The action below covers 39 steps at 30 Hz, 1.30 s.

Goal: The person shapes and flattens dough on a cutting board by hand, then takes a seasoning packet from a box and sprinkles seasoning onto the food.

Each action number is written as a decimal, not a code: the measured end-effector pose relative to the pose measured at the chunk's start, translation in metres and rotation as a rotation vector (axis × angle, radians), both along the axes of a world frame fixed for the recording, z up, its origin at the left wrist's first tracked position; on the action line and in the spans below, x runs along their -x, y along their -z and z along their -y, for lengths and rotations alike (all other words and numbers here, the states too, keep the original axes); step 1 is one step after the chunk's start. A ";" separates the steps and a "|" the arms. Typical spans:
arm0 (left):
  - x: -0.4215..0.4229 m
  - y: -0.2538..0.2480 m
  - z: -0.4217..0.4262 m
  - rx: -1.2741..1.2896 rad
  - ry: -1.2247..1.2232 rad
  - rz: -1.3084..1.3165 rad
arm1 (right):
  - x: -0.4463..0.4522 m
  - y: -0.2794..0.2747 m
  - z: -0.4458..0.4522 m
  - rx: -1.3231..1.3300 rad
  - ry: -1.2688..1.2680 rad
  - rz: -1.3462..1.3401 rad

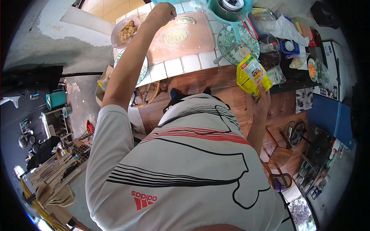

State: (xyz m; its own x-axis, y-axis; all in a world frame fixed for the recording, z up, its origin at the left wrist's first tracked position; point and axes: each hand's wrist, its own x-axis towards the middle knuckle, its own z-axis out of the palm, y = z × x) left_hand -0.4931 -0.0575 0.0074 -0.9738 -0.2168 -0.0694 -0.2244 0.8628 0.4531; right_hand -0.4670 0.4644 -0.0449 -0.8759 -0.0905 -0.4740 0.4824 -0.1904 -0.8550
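Observation:
My left hand (163,14) is closed above the far left part of a pinkish cutting board (200,42); whatever its fingers hold is hidden. Below it on the board lies a flat, floury round of dough (176,37). A folded half-moon dough piece (185,20) rests farther back. In my right hand (262,96) is a yellow plastic packet (251,75), gripped by its lower end just off the counter's front edge. Behind the packet sits a green leaf-patterned plate (229,44) with a small pale dough lump (244,52) on it.
A bowl of brownish filling (126,31) stands left of the board. Under my left forearm a second plate (141,73) is partly covered. Turquoise basins (221,15) and a red-handled utensil (248,26) are at the back right. Packets and containers crowd the counter's right side.

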 end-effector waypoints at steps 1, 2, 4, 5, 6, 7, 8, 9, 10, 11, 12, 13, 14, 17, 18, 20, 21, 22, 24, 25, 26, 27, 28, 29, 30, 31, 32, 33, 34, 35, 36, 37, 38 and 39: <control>0.003 0.002 -0.002 0.034 0.015 -0.037 | 0.000 0.001 -0.001 0.004 0.006 0.000; 0.005 0.004 -0.002 0.032 0.018 -0.037 | 0.000 0.002 -0.002 0.008 0.011 0.001; 0.009 0.001 -0.006 0.049 0.010 -0.018 | -0.001 -0.002 -0.002 0.002 0.020 0.008; 0.010 0.001 -0.008 0.050 0.014 -0.019 | -0.002 -0.003 -0.001 -0.003 0.027 0.016; 0.008 -0.003 -0.014 0.062 0.049 -0.028 | -0.002 -0.003 -0.002 -0.003 0.029 0.016; 0.006 -0.007 -0.019 0.073 0.084 -0.036 | -0.001 -0.002 -0.002 -0.001 0.027 0.009; 0.005 -0.008 -0.022 0.073 0.086 -0.036 | -0.001 -0.001 -0.002 -0.001 0.024 0.002; 0.005 -0.007 -0.024 0.040 0.090 -0.037 | -0.001 0.002 -0.003 -0.001 0.027 0.003; 0.004 -0.006 -0.025 0.007 0.093 -0.038 | 0.000 0.004 -0.005 0.018 0.017 -0.005; 0.002 -0.005 -0.028 0.006 0.092 -0.036 | 0.001 0.006 -0.007 0.037 0.006 -0.012; 0.000 -0.004 -0.031 -0.036 0.073 -0.034 | 0.001 0.007 -0.007 0.037 0.003 -0.011; -0.001 -0.005 -0.032 -0.077 0.054 -0.034 | 0.002 0.008 -0.007 0.036 0.002 -0.007; -0.003 -0.006 -0.033 -0.077 0.052 -0.034 | 0.003 0.008 -0.008 0.035 0.001 -0.002; -0.010 0.002 -0.028 -0.110 0.013 0.030 | 0.004 0.004 -0.004 0.007 0.007 0.008; -0.013 0.006 -0.026 -0.116 0.027 0.033 | 0.005 0.001 -0.002 0.008 0.004 0.010; -0.021 0.012 -0.020 -0.124 0.038 0.038 | 0.005 -0.006 0.002 -0.004 0.013 0.017; -0.025 0.012 -0.020 -0.168 0.019 0.061 | 0.004 -0.009 0.003 -0.005 0.011 0.017; -0.029 0.012 -0.020 -0.212 0.001 0.084 | 0.004 -0.012 0.005 -0.014 0.013 0.021; -0.037 0.011 -0.020 -0.246 -0.016 0.107 | 0.005 -0.013 0.006 -0.022 0.012 0.023; -0.041 0.010 -0.019 -0.279 -0.033 0.132 | 0.005 -0.013 0.006 -0.012 0.008 0.024; -0.045 0.009 -0.018 -0.279 -0.035 0.132 | 0.006 -0.012 0.006 -0.003 0.005 0.025; -0.049 0.011 -0.016 -0.265 -0.058 0.152 | 0.008 -0.009 0.004 -0.003 0.002 0.025; -0.053 0.012 -0.014 -0.252 -0.080 0.172 | 0.011 -0.005 0.003 0.010 0.005 0.017; -0.057 0.015 -0.011 -0.251 -0.082 0.172 | 0.012 -0.001 0.002 0.024 0.008 0.008; -0.061 0.019 -0.009 -0.264 -0.096 0.159 | 0.012 -0.002 0.002 0.024 0.006 0.008; -0.063 0.023 -0.007 -0.278 -0.109 0.147 | 0.012 -0.003 0.003 0.039 -0.002 0.011; -0.064 0.027 -0.005 -0.279 -0.111 0.146 | 0.013 -0.003 0.003 0.054 -0.011 0.014; -0.066 0.025 -0.006 -0.256 -0.113 0.151 | 0.013 -0.004 0.003 0.053 -0.013 0.014; -0.067 0.024 -0.008 -0.233 -0.113 0.156 | 0.013 -0.004 0.003 0.051 -0.028 0.011; -0.067 0.023 -0.009 -0.234 -0.113 0.156 | 0.013 -0.004 0.003 0.048 -0.042 0.007; -0.067 0.022 -0.010 -0.226 -0.110 0.165 | 0.013 -0.006 0.004 0.047 -0.043 0.007; -0.068 0.021 -0.011 -0.218 -0.108 0.175 | 0.012 -0.007 0.005 0.032 -0.027 0.025; -0.068 0.022 -0.011 -0.219 -0.108 0.175 | 0.011 -0.008 0.006 0.018 -0.011 0.043; -0.068 0.027 -0.009 -0.227 -0.126 0.153 | 0.012 -0.008 0.006 0.017 -0.011 0.043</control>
State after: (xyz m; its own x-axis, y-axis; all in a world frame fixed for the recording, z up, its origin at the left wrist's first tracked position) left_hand -0.4250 -0.0484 -0.0193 -0.9147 -0.2975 -0.2737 -0.4038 0.7044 0.5837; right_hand -0.4786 0.4585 -0.0373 -0.8538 -0.1083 -0.5092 0.5205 -0.1992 -0.8303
